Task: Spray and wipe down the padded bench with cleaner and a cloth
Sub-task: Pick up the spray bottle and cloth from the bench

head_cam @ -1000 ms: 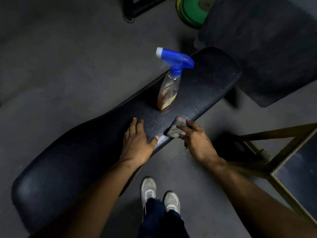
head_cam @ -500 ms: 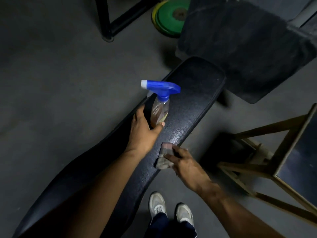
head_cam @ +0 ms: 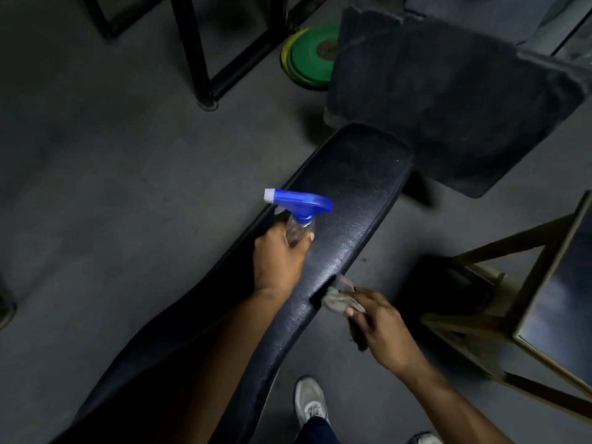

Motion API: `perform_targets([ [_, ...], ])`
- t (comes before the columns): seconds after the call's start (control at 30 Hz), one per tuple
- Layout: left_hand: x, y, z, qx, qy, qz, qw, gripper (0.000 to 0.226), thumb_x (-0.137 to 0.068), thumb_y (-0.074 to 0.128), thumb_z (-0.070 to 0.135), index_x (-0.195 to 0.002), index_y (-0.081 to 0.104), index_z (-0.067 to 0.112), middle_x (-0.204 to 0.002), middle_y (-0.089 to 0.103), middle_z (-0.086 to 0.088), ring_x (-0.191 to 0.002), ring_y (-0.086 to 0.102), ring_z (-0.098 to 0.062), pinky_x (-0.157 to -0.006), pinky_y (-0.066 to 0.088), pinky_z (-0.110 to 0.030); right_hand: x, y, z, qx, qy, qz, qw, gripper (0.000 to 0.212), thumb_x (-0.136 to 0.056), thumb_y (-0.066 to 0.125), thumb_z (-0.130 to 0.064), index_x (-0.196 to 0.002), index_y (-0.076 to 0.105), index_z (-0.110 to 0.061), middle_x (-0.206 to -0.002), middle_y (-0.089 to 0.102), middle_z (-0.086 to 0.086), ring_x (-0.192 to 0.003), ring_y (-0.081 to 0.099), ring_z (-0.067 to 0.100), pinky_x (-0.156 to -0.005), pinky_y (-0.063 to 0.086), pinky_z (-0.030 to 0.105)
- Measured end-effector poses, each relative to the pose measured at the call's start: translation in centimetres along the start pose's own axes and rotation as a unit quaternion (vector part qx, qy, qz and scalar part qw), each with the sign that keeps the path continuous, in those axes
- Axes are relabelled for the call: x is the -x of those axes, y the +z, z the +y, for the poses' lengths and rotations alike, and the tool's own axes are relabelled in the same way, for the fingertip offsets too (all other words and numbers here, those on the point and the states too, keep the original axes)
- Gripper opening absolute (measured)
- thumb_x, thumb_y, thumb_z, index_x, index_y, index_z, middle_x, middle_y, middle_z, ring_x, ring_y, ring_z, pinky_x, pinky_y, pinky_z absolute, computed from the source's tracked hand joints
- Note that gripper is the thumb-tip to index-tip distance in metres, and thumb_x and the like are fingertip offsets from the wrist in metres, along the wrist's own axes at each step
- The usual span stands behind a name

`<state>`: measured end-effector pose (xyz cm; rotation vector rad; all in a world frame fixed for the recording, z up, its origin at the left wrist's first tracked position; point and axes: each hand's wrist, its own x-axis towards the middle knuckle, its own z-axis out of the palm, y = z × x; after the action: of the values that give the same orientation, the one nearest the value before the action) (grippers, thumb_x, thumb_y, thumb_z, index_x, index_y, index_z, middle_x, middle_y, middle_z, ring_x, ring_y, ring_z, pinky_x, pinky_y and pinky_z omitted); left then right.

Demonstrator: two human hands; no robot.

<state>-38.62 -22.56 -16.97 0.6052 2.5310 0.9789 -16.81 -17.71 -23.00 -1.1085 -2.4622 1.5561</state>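
A long black padded bench (head_cam: pixel 349 200) runs from the lower left to the upper middle of the view. My left hand (head_cam: pixel 278 261) is wrapped around the body of a clear spray bottle (head_cam: pixel 299 226) with a blue trigger head, its white nozzle pointing left. The bottle's lower part is hidden by my fingers. My right hand (head_cam: pixel 381 325) holds a crumpled grey cloth (head_cam: pixel 340 298) at the bench's right edge, just off the pad.
Green and yellow weight plates (head_cam: pixel 307 56) lie on the floor at the top. A dark mat (head_cam: pixel 448 97) lies beyond the bench's far end. A wooden frame stool (head_cam: pixel 525 293) stands at the right. Black metal rack legs (head_cam: pixel 198 59) stand upper left. My shoes (head_cam: pixel 309 402) are below.
My left hand went from resting flat on the bench to gripping the spray bottle. My right hand drew the cloth back toward the bench's right edge. The view tilted up.
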Motion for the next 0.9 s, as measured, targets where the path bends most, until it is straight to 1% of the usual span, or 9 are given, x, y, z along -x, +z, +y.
perform_targets([
  [0.07, 1.4, 0.4, 0.9, 0.003, 0.001, -0.007, 1.000, 0.030, -0.077, 0.078, 0.041, -0.089, 0.068, 0.016, -0.082, 0.074, 0.001, -0.079, 0.070, -0.021, -0.074, 0.058, -0.040, 1.1, -2.3, -0.6, -0.063, 0.010, 0.049, 0.997, 0.023, -0.104, 0.061, -0.015, -0.114, 0.071, -0.032, -0.103, 0.070, 0.009, -0.075, 0.072, 0.013, -0.070, 0.055, 0.012],
  [0.17, 4.1, 1.4, 3.1, 0.011, 0.003, -0.018, 1.000, 0.030, -0.075, 0.079, 0.041, -0.089, 0.069, 0.016, -0.081, 0.074, 0.004, -0.079, 0.070, -0.018, -0.076, 0.058, -0.039, 2.6, -5.9, -0.2, -0.113, 0.014, 0.105, 0.988, 0.028, -0.104, 0.060, -0.017, -0.118, 0.068, -0.039, -0.091, 0.076, -0.004, -0.079, 0.070, -0.004, -0.072, 0.048, 0.005],
  [0.23, 6.0, 2.3, 5.2, 0.014, 0.009, -0.027, 1.000, 0.031, -0.074, 0.079, 0.042, -0.089, 0.070, 0.017, -0.080, 0.073, 0.004, -0.079, 0.070, -0.017, -0.077, 0.058, -0.039, 3.9, -8.5, 0.6, -0.134, 0.021, 0.121, 0.983, 0.027, -0.105, 0.059, -0.023, -0.126, 0.067, -0.038, -0.099, 0.077, -0.022, -0.093, 0.066, -0.018, -0.082, 0.048, 0.006],
  [0.3, 8.1, 3.2, 7.8, 0.025, 0.019, -0.034, 0.999, 0.031, -0.073, 0.079, 0.044, -0.088, 0.070, 0.018, -0.078, 0.073, 0.006, -0.079, 0.070, -0.015, -0.077, 0.058, -0.039, 5.6, -11.5, 1.1, -0.141, 0.011, 0.150, 0.978, 0.028, -0.105, 0.059, -0.027, -0.130, 0.067, -0.037, -0.115, 0.070, -0.035, -0.112, 0.061, -0.018, -0.094, 0.044, 0.007],
  [0.37, 10.2, 4.2, 10.9, 0.036, 0.035, -0.043, 0.998, 0.031, -0.072, 0.079, 0.045, -0.088, 0.071, 0.020, -0.076, 0.073, 0.008, -0.077, 0.070, -0.012, -0.077, 0.058, -0.038, 7.7, -14.9, 1.6, -0.157, -0.005, 0.174, 0.972, 0.029, -0.106, 0.058, -0.025, -0.131, 0.066, -0.037, -0.124, 0.067, -0.037, -0.120, 0.059, -0.015, -0.100, 0.041, 0.008],
  [0.57, 16.3, 9.0, 20.7, 0.036, 0.091, -0.078, 0.992, 0.035, -0.070, 0.077, 0.051, -0.082, 0.071, 0.018, -0.073, 0.074, 0.005, -0.077, 0.071, -0.017, -0.073, 0.058, -0.039, 14.9, -24.5, 4.9, -0.153, 0.002, 0.229, 0.961, 0.032, -0.106, 0.056, -0.022, -0.125, 0.065, -0.046, -0.127, 0.066, -0.036, -0.120, 0.057, -0.016, -0.097, 0.040, 0.005],
  [0.7, 19.9, 13.2, 25.3, 0.042, 0.123, -0.107, 0.986, 0.036, -0.067, 0.076, 0.054, -0.079, 0.072, 0.020, -0.073, 0.074, 0.008, -0.076, 0.072, -0.013, -0.072, 0.058, -0.038, 19.0, -29.1, 9.2, -0.134, 0.040, 0.268, 0.953, 0.037, -0.107, 0.056, -0.020, -0.116, 0.061, -0.055, -0.113, 0.060, -0.054, -0.112, 0.051, -0.030, -0.090, 0.035, -0.003],
  [0.77, 21.3, 15.2, 26.9, 0.036, 0.130, -0.121, 0.983, 0.035, -0.069, 0.078, 0.052, -0.081, 0.072, 0.019, -0.073, 0.075, 0.007, -0.077, 0.072, -0.016, -0.073, 0.058, -0.037, 20.7, -30.6, 11.2, -0.116, 0.050, 0.282, 0.951, 0.038, -0.106, 0.056, -0.017, -0.117, 0.061, -0.054, -0.117, 0.059, -0.049, -0.111, 0.049, -0.032, -0.091, 0.033, -0.005],
  [0.9, 23.9, 18.8, 29.3, 0.015, 0.159, -0.134, 0.978, 0.032, -0.073, 0.079, 0.046, -0.084, 0.073, 0.017, -0.076, 0.075, 0.005, -0.079, 0.072, -0.019, -0.075, 0.058, -0.039, 22.8, -32.7, 15.9, -0.057, 0.083, 0.298, 0.949, 0.034, -0.107, 0.055, -0.022, -0.134, 0.066, -0.039, -0.139, 0.062, -0.026, -0.130, 0.055, -0.005, -0.100, 0.035, 0.002],
])
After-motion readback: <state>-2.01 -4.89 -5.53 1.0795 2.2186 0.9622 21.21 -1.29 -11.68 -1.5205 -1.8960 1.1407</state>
